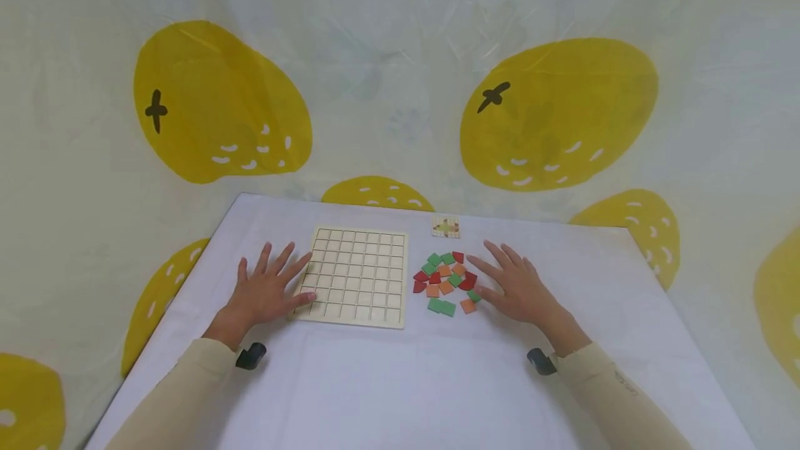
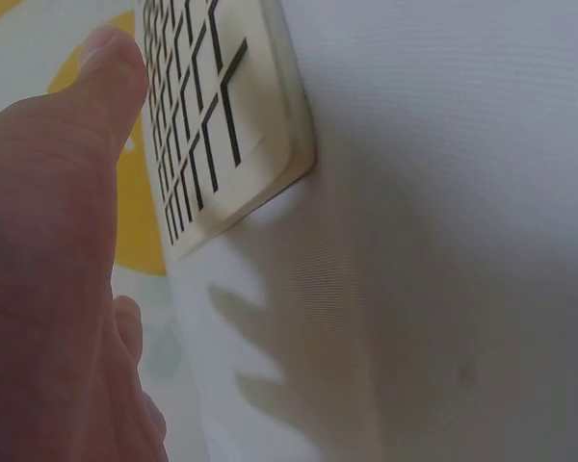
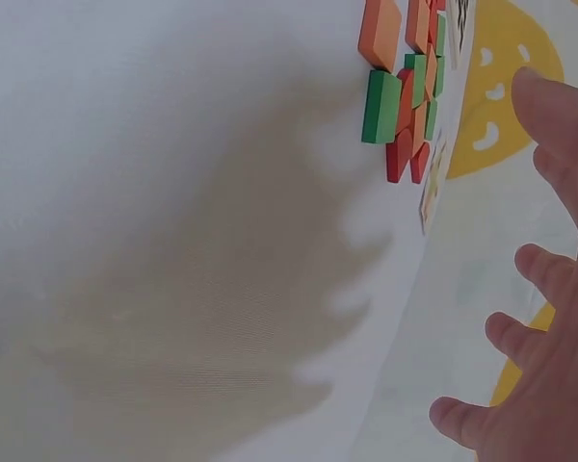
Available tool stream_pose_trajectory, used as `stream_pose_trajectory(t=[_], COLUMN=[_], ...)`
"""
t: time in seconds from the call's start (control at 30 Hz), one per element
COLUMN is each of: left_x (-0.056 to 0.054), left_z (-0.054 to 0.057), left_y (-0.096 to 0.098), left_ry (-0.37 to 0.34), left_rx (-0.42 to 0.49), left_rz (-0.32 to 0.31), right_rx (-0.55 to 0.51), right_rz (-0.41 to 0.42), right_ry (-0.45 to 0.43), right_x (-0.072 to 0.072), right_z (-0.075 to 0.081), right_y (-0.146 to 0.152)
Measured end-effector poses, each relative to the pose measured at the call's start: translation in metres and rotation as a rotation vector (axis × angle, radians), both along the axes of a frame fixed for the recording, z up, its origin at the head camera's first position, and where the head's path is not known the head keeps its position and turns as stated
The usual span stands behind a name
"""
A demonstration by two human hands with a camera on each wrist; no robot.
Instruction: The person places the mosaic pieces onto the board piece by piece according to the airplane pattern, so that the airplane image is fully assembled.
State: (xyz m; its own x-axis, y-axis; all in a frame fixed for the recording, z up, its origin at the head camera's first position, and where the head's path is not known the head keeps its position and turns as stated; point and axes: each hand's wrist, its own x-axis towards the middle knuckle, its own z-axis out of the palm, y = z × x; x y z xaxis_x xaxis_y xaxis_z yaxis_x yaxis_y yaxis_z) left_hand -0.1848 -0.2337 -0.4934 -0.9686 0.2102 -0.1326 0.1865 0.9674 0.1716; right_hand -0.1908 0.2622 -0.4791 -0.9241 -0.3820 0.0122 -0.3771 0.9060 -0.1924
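A pale wooden grid board [image 1: 357, 276] lies on the white table, its squares marked off by dark lines. My left hand [image 1: 265, 290] is spread over the board's left edge, with the thumb and forefinger overlapping it in the head view. The left wrist view shows that hand [image 2: 58, 241] beside the board's corner, above its own shadow. To the right of the board lie several flat pieces: green squares [image 1: 442, 307], orange squares [image 1: 433, 291] and red rounded pieces [image 1: 468, 281]. Fingers spread and holding nothing, my right hand [image 1: 515, 287] hovers at their right side.
A small patterned card [image 1: 446, 226] lies behind the pieces, near the far edge of the white table [image 1: 375, 394]. Behind the table hangs a pale curtain with large yellow fruit shapes [image 1: 559, 117]. Dark wrist devices [image 1: 251, 356] sit at both cuffs.
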Motion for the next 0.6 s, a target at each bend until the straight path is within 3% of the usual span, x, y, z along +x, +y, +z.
stream_pose_trajectory(t=[0.6], left_x=[-0.001], left_z=[-0.011], left_y=[-0.004], left_ry=[-0.045], left_rx=[0.026], left_rz=[-0.02], right_rx=[-0.021], right_rz=[0.002], right_ry=[-0.044], right_x=[-0.008], right_z=[-0.011], right_y=[0.007])
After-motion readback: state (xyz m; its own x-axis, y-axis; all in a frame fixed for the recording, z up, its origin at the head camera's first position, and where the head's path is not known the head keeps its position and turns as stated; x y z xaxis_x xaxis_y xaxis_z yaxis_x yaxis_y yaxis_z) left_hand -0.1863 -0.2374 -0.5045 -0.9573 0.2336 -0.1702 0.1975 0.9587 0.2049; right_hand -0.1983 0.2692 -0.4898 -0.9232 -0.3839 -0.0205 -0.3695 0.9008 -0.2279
